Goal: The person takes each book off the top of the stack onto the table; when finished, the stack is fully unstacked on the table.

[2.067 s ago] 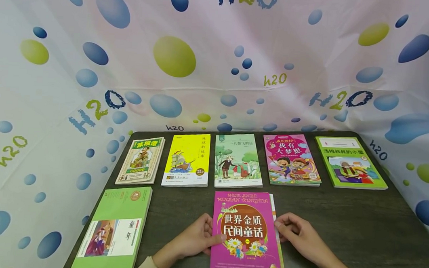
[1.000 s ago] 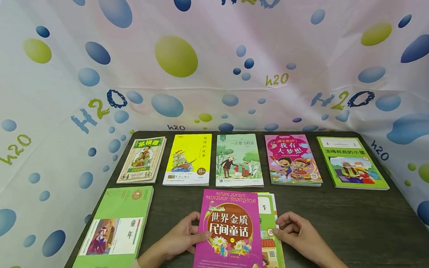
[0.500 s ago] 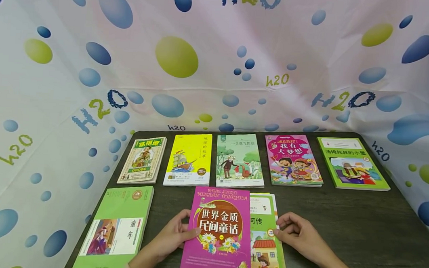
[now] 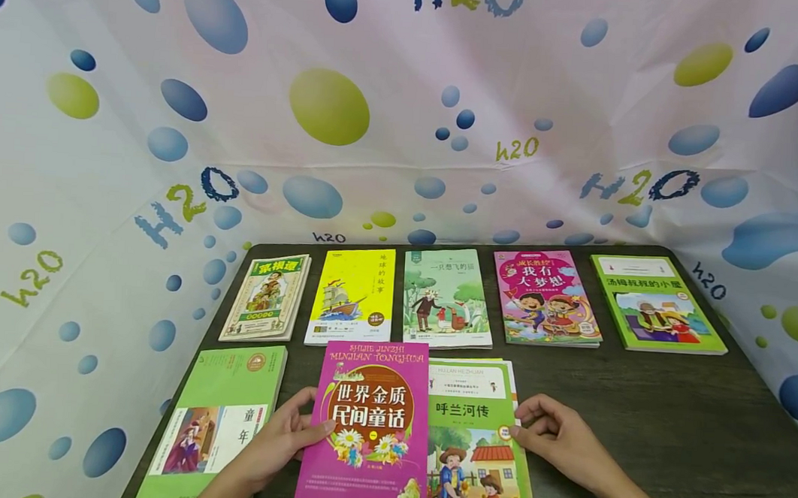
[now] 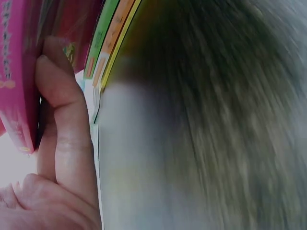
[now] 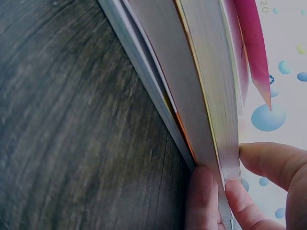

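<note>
My left hand (image 4: 282, 435) grips the left edge of a purple book (image 4: 369, 458), thumb on its cover and fingers beneath. The book is raised and covers the left part of a green book (image 4: 473, 411) with a farmhouse picture. That green book tops a small stack; the spines (image 5: 108, 38) of several books show in the left wrist view. My right hand (image 4: 555, 438) holds the stack's right side, the thumb (image 6: 264, 158) at the top book's edge and fingers against the page edges (image 6: 211, 86). Lower parts of the books run out of the head view.
Along the back of the dark table (image 4: 668, 413) lie a cream book (image 4: 265, 298), a yellow book (image 4: 351, 295), a pale green book (image 4: 447, 297), a pink book (image 4: 545, 296) and a lime-green book (image 4: 656, 304). Another green book (image 4: 218, 390) lies at left. A patterned backdrop (image 4: 407, 91) surrounds the table.
My left hand has drawn the purple book leftward off the stack and tilted it slightly, uncovering the green farmhouse book. My right hand has stayed at the stack's right edge.
</note>
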Tool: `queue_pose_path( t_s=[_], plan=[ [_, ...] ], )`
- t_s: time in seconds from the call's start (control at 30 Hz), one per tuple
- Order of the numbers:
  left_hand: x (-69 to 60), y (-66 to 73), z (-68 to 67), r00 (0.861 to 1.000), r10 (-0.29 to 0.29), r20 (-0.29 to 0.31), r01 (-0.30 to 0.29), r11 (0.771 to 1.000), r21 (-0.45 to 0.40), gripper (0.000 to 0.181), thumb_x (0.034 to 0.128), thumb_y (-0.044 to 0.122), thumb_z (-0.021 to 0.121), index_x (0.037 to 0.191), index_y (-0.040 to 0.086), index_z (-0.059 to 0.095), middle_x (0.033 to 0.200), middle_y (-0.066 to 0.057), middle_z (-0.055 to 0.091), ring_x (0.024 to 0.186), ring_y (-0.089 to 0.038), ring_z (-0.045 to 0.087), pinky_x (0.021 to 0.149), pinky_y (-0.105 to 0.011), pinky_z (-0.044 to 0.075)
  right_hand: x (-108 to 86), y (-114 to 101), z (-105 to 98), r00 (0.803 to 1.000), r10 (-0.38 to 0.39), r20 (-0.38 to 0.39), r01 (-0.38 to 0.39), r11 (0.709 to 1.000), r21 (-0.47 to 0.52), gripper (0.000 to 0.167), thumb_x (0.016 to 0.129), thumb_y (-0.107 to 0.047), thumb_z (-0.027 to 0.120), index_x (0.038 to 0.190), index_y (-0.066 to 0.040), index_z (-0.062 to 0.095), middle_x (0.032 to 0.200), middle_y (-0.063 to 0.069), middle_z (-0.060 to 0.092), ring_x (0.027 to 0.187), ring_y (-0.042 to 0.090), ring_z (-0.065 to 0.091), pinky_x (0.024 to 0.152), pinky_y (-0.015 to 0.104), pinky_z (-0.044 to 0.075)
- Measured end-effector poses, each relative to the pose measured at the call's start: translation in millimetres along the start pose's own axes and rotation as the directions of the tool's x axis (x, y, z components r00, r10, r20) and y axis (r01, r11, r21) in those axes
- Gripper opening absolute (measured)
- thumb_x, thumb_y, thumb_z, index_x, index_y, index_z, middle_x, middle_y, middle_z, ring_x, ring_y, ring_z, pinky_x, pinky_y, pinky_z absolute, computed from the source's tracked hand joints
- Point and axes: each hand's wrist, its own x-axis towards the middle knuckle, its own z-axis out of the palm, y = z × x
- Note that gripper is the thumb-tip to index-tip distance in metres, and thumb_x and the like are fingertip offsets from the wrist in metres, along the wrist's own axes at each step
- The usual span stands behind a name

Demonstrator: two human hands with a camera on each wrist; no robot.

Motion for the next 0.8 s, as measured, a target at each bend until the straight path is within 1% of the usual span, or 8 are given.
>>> queue_pose_path(
  t_s=[0.07, 0.17, 0.3, 0.4, 0.47, 0.67, 0.8],
  plan=[
    [-4.8, 0.7, -5.5, 1.000, 0.003, 0.000, -0.003, 1.000, 0.003, 0.051, 0.1087, 0.018, 0.058, 0.146, -0.001, 0.028, 0.112, -0.006, 0.080, 0.093, -0.021, 0.080, 0.075, -0.035, 0.067, 0.0, 0, 0, 1.000, 0.000, 0.000, 0.000, 1.000, 0.002, 0.035, 0.099, -0.021, 0.075, 0.119, 0.004, 0.061, 0.098, 0.013, 0.069, 0.079, 0.011, 0.070, 0.066, 0.029, 0.056],
    [-11.7, 1.8, -13.2, 1.000, -0.013, -0.007, 0.013, 1.000, -0.009, 0.048, 0.1088, 0.018, 0.057, 0.145, 0.003, 0.030, 0.114, -0.006, 0.080, 0.096, -0.023, 0.080, 0.077, -0.037, 0.067, -0.1, 0, 0, 1.000, -0.007, 0.000, 0.007, 1.000, 0.005, 0.035, 0.099, -0.021, 0.075, 0.119, 0.004, 0.061, 0.099, 0.014, 0.069, 0.079, 0.011, 0.070, 0.066, 0.030, 0.057],
    [-20.1, 0.8, -24.4, 1.000, -0.013, 0.005, 0.013, 0.999, -0.035, 0.041, 0.1092, 0.016, 0.056, 0.143, 0.008, 0.033, 0.118, -0.007, 0.079, 0.100, -0.025, 0.080, 0.081, -0.040, 0.067, -0.2, 1, 0, 1.000, -0.009, 0.003, 0.009, 1.000, 0.008, 0.034, 0.099, -0.020, 0.074, 0.119, 0.004, 0.061, 0.098, 0.014, 0.069, 0.079, 0.011, 0.070, 0.066, 0.029, 0.057],
    [-25.6, -2.1, -32.8, 1.000, 0.004, 0.028, -0.002, 0.998, -0.063, 0.040, 0.1104, 0.014, 0.053, 0.144, 0.009, 0.033, 0.121, -0.007, 0.078, 0.104, -0.027, 0.079, 0.084, -0.042, 0.066, -0.3, 1, -1, 1.000, -0.007, 0.008, 0.007, 1.000, 0.013, 0.034, 0.099, -0.020, 0.074, 0.120, 0.004, 0.061, 0.098, 0.014, 0.069, 0.078, 0.012, 0.069, 0.066, 0.030, 0.057],
    [-28.4, -4.0, -37.3, 0.999, 0.002, 0.032, 0.001, 0.997, -0.083, 0.038, 0.1110, 0.014, 0.051, 0.144, 0.011, 0.033, 0.123, -0.007, 0.078, 0.106, -0.027, 0.078, 0.086, -0.043, 0.066, -0.3, 1, -2, 1.000, -0.007, 0.011, 0.007, 1.000, 0.016, 0.035, 0.099, -0.021, 0.074, 0.120, 0.004, 0.061, 0.098, 0.014, 0.069, 0.078, 0.012, 0.069, 0.066, 0.030, 0.057],
    [-32.0, -10.5, -47.9, 0.999, -0.021, 0.028, 0.024, 0.994, -0.108, 0.028, 0.1118, 0.014, 0.049, 0.137, 0.014, 0.036, 0.121, -0.007, 0.078, 0.106, -0.028, 0.079, 0.085, -0.044, 0.066, -0.2, 1, -2, 1.000, -0.005, 0.013, 0.005, 1.000, 0.015, 0.035, 0.099, -0.021, 0.074, 0.120, 0.004, 0.061, 0.098, 0.014, 0.070, 0.078, 0.012, 0.068, 0.067, 0.030, 0.057],
    [-31.6, -12.9, -50.8, 0.999, -0.041, 0.013, 0.042, 0.994, -0.097, 0.030, 0.1112, 0.015, 0.051, 0.137, 0.013, 0.036, 0.120, -0.008, 0.078, 0.105, -0.028, 0.079, 0.085, -0.045, 0.065, 0.0, 1, -1, 1.000, -0.006, 0.014, 0.006, 1.000, 0.014, 0.034, 0.099, -0.021, 0.074, 0.119, 0.004, 0.061, 0.098, 0.014, 0.070, 0.078, 0.012, 0.068, 0.067, 0.030, 0.057]
  ],
)
